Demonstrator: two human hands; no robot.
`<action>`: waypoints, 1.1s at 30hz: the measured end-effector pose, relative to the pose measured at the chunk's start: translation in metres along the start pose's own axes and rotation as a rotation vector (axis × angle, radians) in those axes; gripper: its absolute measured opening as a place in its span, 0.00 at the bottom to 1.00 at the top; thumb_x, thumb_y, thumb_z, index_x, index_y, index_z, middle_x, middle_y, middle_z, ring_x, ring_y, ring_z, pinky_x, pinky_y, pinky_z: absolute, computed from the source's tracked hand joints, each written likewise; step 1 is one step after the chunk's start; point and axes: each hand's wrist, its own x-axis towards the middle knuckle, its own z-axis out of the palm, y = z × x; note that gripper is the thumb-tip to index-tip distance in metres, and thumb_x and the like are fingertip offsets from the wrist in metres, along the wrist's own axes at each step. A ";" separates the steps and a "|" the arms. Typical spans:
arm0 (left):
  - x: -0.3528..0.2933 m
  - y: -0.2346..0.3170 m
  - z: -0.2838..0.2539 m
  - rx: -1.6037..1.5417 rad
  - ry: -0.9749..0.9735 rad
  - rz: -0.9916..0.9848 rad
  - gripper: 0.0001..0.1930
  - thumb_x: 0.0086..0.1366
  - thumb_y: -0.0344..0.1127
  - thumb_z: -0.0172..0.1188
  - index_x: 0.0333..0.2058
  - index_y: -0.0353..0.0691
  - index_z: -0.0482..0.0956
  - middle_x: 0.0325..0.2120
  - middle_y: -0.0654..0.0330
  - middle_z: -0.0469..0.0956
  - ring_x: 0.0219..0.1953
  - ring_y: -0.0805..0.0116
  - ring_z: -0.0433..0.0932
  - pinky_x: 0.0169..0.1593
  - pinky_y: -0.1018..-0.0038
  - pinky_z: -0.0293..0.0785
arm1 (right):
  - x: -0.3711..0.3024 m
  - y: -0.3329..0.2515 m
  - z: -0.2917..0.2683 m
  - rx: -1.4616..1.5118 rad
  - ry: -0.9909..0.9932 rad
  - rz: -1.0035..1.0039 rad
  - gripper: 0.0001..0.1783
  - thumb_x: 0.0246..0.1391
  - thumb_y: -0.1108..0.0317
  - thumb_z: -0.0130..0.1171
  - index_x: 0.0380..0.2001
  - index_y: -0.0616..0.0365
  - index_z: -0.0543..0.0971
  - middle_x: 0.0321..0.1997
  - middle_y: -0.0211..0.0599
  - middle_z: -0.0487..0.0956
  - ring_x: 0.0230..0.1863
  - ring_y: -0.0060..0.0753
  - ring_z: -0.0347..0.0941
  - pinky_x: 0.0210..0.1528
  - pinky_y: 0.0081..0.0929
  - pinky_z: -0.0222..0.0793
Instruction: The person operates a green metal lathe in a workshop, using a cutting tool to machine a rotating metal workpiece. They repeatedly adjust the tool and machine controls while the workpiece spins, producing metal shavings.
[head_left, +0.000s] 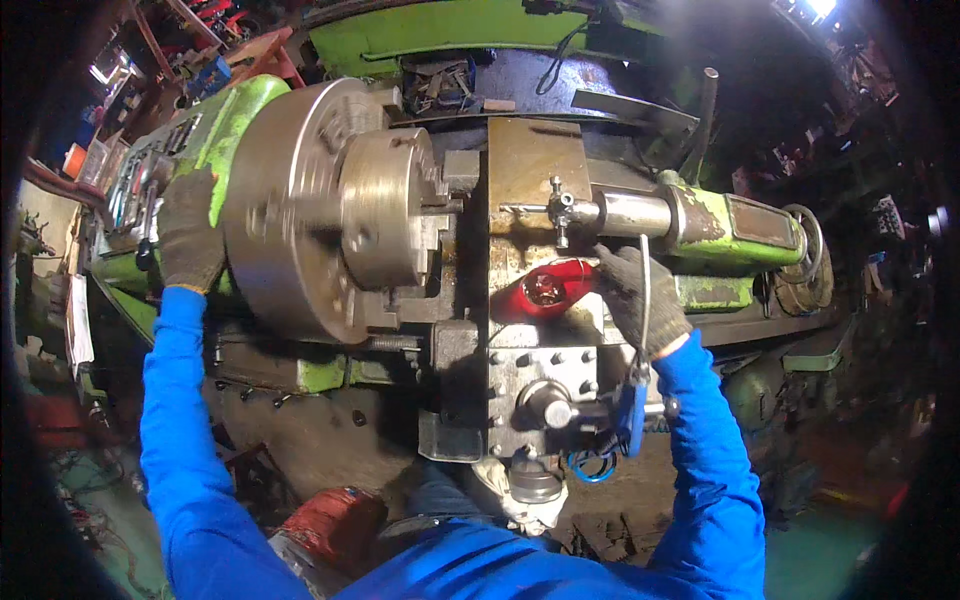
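My left hand [192, 232], in a dark grey work glove, lies over the green headstock [245, 100] beside a lever with a black knob [145, 256]. Its fingers are too dark to make out. My gloved right hand [640, 305] has its fingers closed at the right end of a red container [520, 298] on the lathe carriage; something dark and shiny is inside. Between my hands, the large chuck [290, 210] and the smaller chuck [385, 208] look smeared, as if turning. A bent metal tube [646, 290] passes in front of my right hand.
A tailstock [740, 222] holds a chuck with a cross-handled key [561, 208] facing the jaws. Nearer stands a bolted tool post [545, 400], with a blue-handled air gun [630, 415] beside it. A blue hose [592, 466] and white cloth [545, 510] hang in front.
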 end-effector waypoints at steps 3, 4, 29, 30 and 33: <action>-0.024 -0.023 0.000 0.087 0.009 0.005 0.29 0.62 0.33 0.61 0.64 0.41 0.74 0.63 0.53 0.75 0.67 0.52 0.69 0.72 0.58 0.62 | -0.001 -0.008 -0.018 0.092 -0.009 0.021 0.26 0.52 0.73 0.63 0.58 0.59 0.78 0.40 0.46 0.81 0.42 0.53 0.79 0.44 0.45 0.76; -0.017 -0.027 0.014 0.099 0.030 0.029 0.29 0.62 0.32 0.61 0.65 0.41 0.74 0.63 0.54 0.75 0.68 0.53 0.69 0.72 0.58 0.62 | -0.007 -0.007 -0.025 0.106 -0.001 0.066 0.28 0.51 0.74 0.64 0.58 0.59 0.78 0.40 0.45 0.81 0.41 0.52 0.78 0.43 0.45 0.76; -0.024 -0.056 0.029 -0.177 0.093 0.062 0.26 0.73 0.32 0.48 0.69 0.37 0.69 0.68 0.55 0.70 0.71 0.58 0.66 0.76 0.62 0.56 | 0.036 0.004 0.010 0.058 -0.204 -0.027 0.27 0.41 0.72 0.71 0.51 0.55 0.83 0.32 0.44 0.77 0.35 0.54 0.78 0.36 0.47 0.74; -0.024 -0.056 0.029 -0.177 0.091 0.060 0.26 0.73 0.32 0.47 0.69 0.37 0.69 0.68 0.55 0.70 0.71 0.58 0.66 0.76 0.62 0.56 | 0.036 0.004 0.010 0.068 -0.201 -0.028 0.27 0.42 0.72 0.71 0.51 0.55 0.83 0.32 0.44 0.77 0.35 0.54 0.78 0.36 0.46 0.75; -0.022 -0.055 0.031 -0.181 0.090 0.053 0.26 0.74 0.33 0.46 0.69 0.37 0.69 0.68 0.55 0.70 0.71 0.58 0.66 0.76 0.62 0.56 | 0.042 0.001 0.005 -0.003 -0.307 -0.016 0.27 0.42 0.71 0.70 0.51 0.54 0.83 0.32 0.44 0.78 0.36 0.54 0.79 0.37 0.46 0.76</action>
